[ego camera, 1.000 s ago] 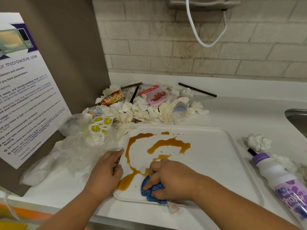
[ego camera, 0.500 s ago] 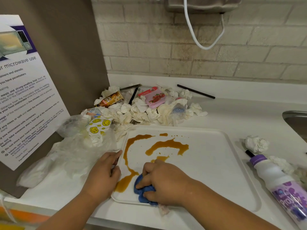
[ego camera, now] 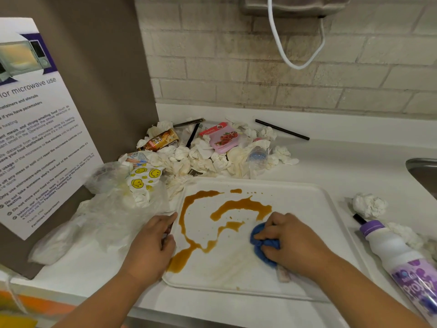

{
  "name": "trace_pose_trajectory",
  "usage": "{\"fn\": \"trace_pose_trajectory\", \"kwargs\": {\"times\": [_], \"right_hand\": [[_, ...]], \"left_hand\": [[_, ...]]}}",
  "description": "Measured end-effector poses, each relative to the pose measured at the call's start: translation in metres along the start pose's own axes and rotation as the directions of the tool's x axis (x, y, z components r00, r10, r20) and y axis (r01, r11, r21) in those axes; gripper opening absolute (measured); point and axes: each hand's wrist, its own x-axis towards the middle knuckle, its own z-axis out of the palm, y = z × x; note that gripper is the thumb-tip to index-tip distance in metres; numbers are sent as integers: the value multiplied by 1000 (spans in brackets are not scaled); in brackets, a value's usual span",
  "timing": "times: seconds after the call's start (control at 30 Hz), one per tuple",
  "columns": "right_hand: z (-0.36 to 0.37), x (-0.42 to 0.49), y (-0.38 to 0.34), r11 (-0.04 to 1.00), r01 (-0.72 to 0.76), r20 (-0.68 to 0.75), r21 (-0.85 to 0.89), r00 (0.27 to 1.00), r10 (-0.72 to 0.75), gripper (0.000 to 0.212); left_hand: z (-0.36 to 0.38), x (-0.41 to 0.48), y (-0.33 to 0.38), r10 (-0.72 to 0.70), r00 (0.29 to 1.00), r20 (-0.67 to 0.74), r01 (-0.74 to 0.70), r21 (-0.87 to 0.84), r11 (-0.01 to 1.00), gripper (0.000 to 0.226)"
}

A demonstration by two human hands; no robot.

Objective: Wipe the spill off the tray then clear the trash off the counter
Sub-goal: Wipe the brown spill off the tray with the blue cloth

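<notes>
1. My right hand (ego camera: 296,245) clenches the blue cloth (ego camera: 261,246) on the tray (ego camera: 307,207), right of centre; my left hand (ego camera: 151,245) grips the tray's left edge.
2. Spill (ego camera: 238,205) mostly unwiped, across the tray's left half.
3. Trash (ego camera: 203,159) untouched, worktop's back-left corner.

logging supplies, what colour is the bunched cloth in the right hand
Blue. The bunched cloth gripped by the right hand shows best in the head view.

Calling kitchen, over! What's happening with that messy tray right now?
Left hand grips tray rim. Right hand grips blue cloth on tray. Brown spill mostly unwiped. Trash pile waits on counter, not blocking.
</notes>
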Motion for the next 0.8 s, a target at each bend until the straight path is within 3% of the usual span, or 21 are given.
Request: {"fn": "trace_pose_trajectory", "kwargs": {"times": [0.1,0.17,0.3,0.47,0.57,0.7,0.8], "right_hand": [[6,-8,-17,992,111,111,64,987,-117,24],[-1,-7,-12,995,86,137,50,986,-92,25],[-11,-2,-6,998,-58,-1,-8,998,58,21],[-14,-6,-15,998,-48,49,-28,998,50,26],[-42,-7,-13,998,-59,54,-25,997,61,39],[-89,-15,-12,984,-119,-96,-131,990,107,54],[-105,-19,-18,958,-141,-154,-250,983,105,48]], "left_hand": [[0,0,0,-1,1000,0,1,8,1000,50],[0,0,0,4,1000,2,-4,9,1000,50],[0,0,-1,3,1000,3,-3,5,1000,50],[-1,0,-2,4,1000,4,-4,-1,1000,50],[-1,1,-1,8,1000,5,-8,5,1000,49],[0,1,0,5,1000,-2,-5,7,1000,48],[0,0,-1,-5,1000,0,5,-3,1000,51]]}}
